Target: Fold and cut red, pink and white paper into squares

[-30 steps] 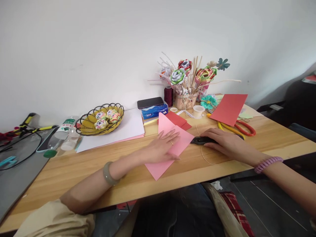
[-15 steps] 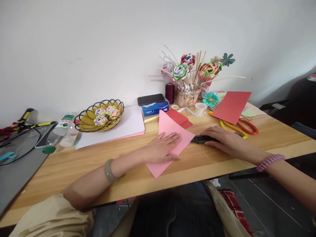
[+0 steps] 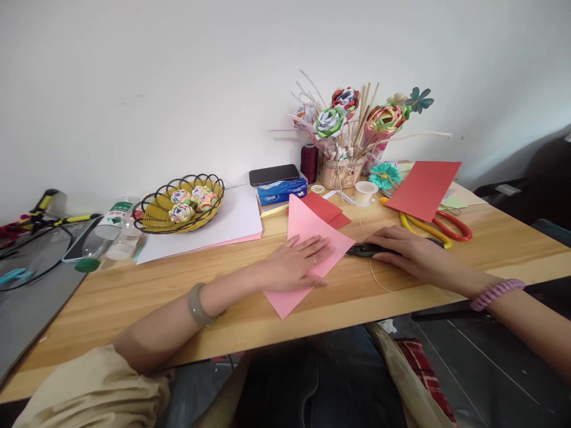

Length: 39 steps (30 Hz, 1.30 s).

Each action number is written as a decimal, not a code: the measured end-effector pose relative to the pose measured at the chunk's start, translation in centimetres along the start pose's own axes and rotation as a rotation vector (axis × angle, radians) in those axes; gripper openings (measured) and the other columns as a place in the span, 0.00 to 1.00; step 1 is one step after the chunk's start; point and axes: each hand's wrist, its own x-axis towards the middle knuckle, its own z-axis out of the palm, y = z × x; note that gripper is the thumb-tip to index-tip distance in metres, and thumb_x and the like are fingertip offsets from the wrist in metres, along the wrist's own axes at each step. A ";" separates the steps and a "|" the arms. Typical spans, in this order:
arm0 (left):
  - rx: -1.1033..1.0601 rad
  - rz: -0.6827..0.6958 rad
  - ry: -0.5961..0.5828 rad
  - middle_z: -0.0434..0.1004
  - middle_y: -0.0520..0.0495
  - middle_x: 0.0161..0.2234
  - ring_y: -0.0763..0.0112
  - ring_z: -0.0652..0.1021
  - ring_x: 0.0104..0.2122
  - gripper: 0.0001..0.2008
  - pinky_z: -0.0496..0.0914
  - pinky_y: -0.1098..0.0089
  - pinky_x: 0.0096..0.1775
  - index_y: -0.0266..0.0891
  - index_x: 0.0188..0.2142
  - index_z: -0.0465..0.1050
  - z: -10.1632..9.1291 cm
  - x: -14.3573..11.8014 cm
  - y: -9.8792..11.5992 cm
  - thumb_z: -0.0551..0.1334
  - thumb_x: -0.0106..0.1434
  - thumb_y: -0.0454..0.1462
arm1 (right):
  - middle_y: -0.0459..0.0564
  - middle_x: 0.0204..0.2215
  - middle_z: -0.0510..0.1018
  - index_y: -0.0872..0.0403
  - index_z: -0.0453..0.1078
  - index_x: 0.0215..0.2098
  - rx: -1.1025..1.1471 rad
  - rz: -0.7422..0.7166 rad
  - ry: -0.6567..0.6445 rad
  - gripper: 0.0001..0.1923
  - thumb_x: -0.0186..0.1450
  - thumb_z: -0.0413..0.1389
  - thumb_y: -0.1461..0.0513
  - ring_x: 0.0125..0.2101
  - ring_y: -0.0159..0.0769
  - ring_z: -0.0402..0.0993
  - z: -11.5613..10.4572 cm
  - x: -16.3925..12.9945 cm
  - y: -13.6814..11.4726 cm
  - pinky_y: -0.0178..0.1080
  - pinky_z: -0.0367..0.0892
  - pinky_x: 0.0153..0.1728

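Observation:
My left hand [image 3: 298,261] lies flat on a sheet of pink paper [image 3: 307,221], fingers stretched out and slightly apart. The paper rests on the table with one corner pointing right and another towards me; its left side is partly under my hand. My right hand [image 3: 404,252] is closed over a long black tool [image 3: 362,249], thumb on the near side and fingers on top. The tool's narrow end meets the paper's right corner; its exact kind is hidden by my hand. A thin pale cord [image 3: 377,279] curves beneath the tool. Behind the pink sheet lie folded red papers [image 3: 328,209].
A yellow basket [image 3: 154,214] with paper flowers sits on white sheets [image 3: 196,242]. Plastic bottles [image 3: 96,244] lie left. A phone [image 3: 273,175] rests on a blue tissue pack [image 3: 283,190]. Behind stand a flower pot [image 3: 341,172] and tape roll [image 3: 365,193]; red paper [image 3: 423,190] covers scissors [image 3: 455,227].
The camera view has shifted slightly, so everything sits a little differently in the picture. Both hands keep the same hold on the paper and the black tool.

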 end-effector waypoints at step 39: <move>0.021 0.020 0.021 0.34 0.48 0.68 0.61 0.41 0.67 0.35 0.41 0.53 0.63 0.45 0.67 0.37 0.1 0.1 -0.2 0.40 0.68 0.57 | 0.55 0.45 0.74 0.49 0.69 0.54 0.060 0.009 -0.010 0.23 0.67 0.46 0.50 0.45 0.45 0.71 0.3 0.4 -1.3 0.48 0.67 0.45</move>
